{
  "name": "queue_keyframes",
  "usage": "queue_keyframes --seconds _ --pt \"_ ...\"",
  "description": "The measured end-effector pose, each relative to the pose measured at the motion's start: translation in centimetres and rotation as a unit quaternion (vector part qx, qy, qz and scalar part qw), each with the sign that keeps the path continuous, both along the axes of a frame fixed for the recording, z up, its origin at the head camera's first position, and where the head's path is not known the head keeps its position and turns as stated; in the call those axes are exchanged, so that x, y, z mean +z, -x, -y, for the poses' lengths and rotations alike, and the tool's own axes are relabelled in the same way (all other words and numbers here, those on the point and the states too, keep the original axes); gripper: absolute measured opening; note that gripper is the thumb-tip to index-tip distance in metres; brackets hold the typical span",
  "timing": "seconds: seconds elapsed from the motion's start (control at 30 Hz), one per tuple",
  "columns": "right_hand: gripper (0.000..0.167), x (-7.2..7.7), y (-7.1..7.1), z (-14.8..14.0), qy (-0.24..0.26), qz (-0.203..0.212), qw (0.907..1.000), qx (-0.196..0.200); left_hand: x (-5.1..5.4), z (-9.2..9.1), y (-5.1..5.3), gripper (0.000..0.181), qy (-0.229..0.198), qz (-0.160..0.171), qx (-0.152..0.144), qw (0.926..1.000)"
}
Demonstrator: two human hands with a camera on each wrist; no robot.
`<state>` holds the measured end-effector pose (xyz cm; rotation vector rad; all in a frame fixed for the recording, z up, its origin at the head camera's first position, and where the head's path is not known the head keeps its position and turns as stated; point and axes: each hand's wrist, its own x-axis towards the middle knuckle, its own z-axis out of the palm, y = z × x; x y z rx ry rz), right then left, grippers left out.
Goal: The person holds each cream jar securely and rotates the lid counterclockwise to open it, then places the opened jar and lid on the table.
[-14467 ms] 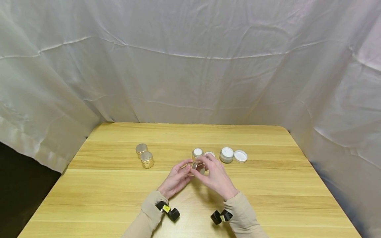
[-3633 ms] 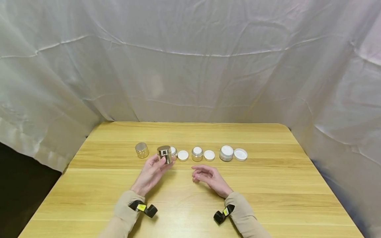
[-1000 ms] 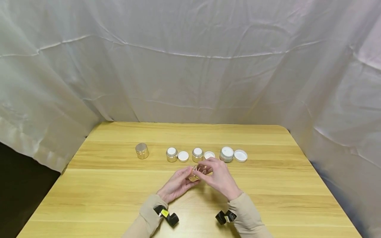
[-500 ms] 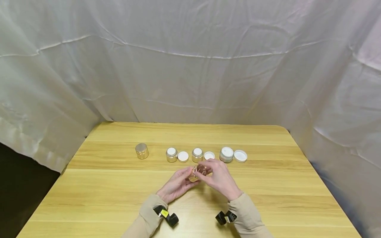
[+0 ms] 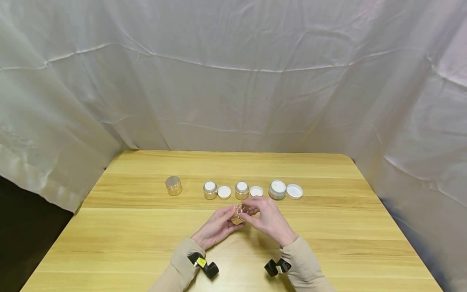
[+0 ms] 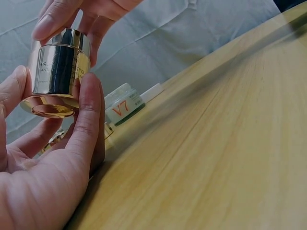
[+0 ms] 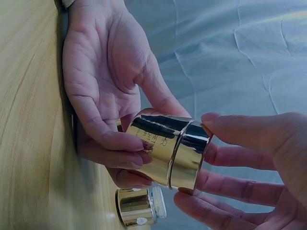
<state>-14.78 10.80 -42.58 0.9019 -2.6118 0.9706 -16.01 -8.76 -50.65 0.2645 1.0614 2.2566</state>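
Over the middle of the table, my left hand (image 5: 216,228) grips the body of a shiny gold cream jar (image 5: 237,219), thumb on one side and fingers on the other. The jar is tilted, its lid end toward my right hand (image 5: 269,221). The right thumb and fingers curl round the gold lid (image 7: 192,155), which sits against the body with a thin seam between them. Dark lettering shows on the jar body (image 7: 153,141) in the right wrist view. In the left wrist view the jar's base faces down, held between thumb and fingers.
A closed gold jar (image 5: 173,185) stands at the left. Behind the hands runs a row: a gold jar with white top (image 5: 210,190), its lid (image 5: 224,192), a similar jar (image 5: 241,191), its lid (image 5: 256,191), then a wider "V7" jar (image 6: 123,106) beside its lid (image 5: 294,191).
Since 3.6 s ago the left hand has brought the jar right to the middle and the right hand has taken hold of its lid. Over the last second both hands have barely moved.
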Motion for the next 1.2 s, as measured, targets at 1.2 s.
queue_keyframes --seconds 1.2 --pt "0.030 0.87 -0.50 -0.26 -0.045 0.001 0.9982 0.038 -0.39 0.14 0.03 0.026 -0.015 -0.007 -0.023 0.9996"
